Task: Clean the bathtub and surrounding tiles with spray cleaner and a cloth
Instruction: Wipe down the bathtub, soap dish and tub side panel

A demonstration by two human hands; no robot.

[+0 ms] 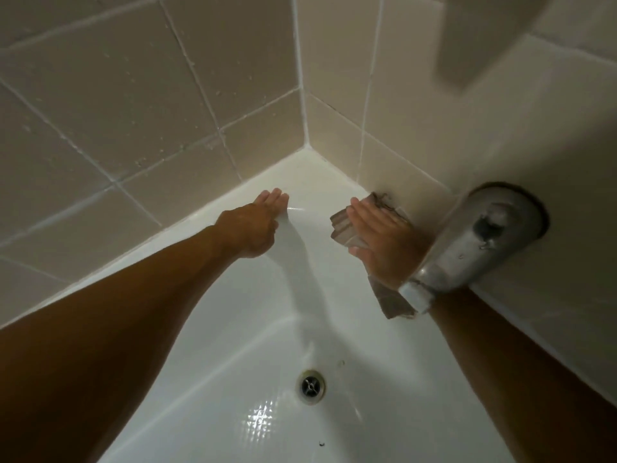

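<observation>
I look down into the corner of a white bathtub framed by beige wall tiles. My left hand rests flat on the tub's rim near the corner, fingers straight. My right hand presses a folded brownish-grey cloth flat against the tub's end wall just below the right tiles, fingers straight. One end of the cloth hangs below my wrist. No spray bottle is in view.
A metal tub spout juts from the right wall right beside my right wrist and hides part of it. The drain sits in the tub floor below. Small dark specks lie on the floor near the drain. Water drops dot the left tiles.
</observation>
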